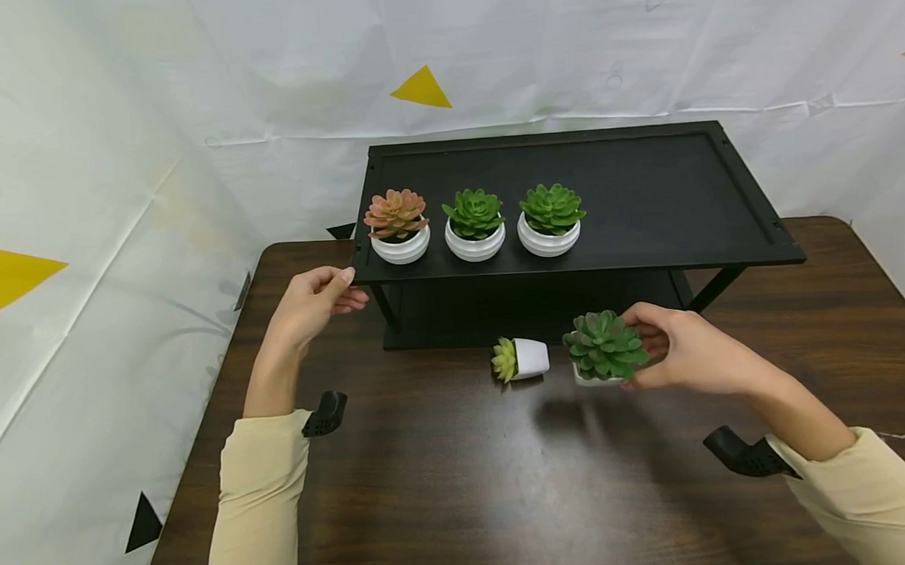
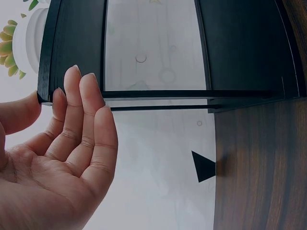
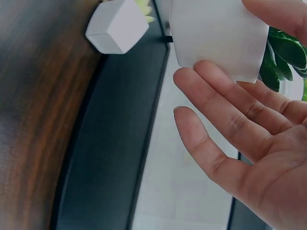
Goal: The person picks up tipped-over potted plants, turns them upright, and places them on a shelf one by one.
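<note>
We've got the black shelf at 1 o'clock. Our left hand, 9, pinches its near-left corner, other fingers nearly straight. Our right hand, 4, grips the square-potted succulent midair, fingers pot-width apart. Tipped mini succulent: 9 o'clock of that.

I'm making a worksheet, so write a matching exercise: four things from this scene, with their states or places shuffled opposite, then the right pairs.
Things:
1. left hand
2. orange plant
3. yellow-green plant
4. right hand

States or places:
A. lying on its side
B. holding the dark green plant
C. pinching the edge of the shelf
D. upright on the shelf

Pairs: 1-C, 2-D, 3-A, 4-B
</note>
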{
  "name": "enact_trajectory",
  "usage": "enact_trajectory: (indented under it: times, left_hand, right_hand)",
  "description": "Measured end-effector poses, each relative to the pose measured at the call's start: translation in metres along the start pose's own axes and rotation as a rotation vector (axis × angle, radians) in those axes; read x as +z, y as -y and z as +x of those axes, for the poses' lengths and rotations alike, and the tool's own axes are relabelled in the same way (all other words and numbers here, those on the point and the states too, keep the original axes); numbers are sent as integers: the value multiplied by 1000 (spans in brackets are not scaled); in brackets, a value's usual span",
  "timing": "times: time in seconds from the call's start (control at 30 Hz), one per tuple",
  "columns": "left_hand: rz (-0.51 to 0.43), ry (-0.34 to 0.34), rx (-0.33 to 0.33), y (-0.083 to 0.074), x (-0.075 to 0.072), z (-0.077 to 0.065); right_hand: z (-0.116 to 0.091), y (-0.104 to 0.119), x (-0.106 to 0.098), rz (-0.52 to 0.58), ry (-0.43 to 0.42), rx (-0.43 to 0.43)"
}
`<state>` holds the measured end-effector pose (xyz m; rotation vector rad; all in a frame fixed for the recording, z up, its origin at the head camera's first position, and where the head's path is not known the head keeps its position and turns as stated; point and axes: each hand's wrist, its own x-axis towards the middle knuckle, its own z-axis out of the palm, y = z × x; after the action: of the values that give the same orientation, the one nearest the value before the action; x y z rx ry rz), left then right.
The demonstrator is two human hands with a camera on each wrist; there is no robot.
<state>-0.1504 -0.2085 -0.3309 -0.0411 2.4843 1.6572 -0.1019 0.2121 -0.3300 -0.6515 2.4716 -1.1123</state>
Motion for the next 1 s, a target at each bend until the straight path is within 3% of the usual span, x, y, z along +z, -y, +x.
enact_trajectory:
  times: [0.33,0.67,1.0]
  left_hand:
    - [-7,2,7,1,0,1]
    - [-12,6,6,1,0,0]
    - [-4,2,-1,0,0,0]
  right_hand:
    - [2,17,-17,-81,-32,50]
    - [7,31,-37,-75,-36,119]
    - [14,43,-55,-29,-31,121]
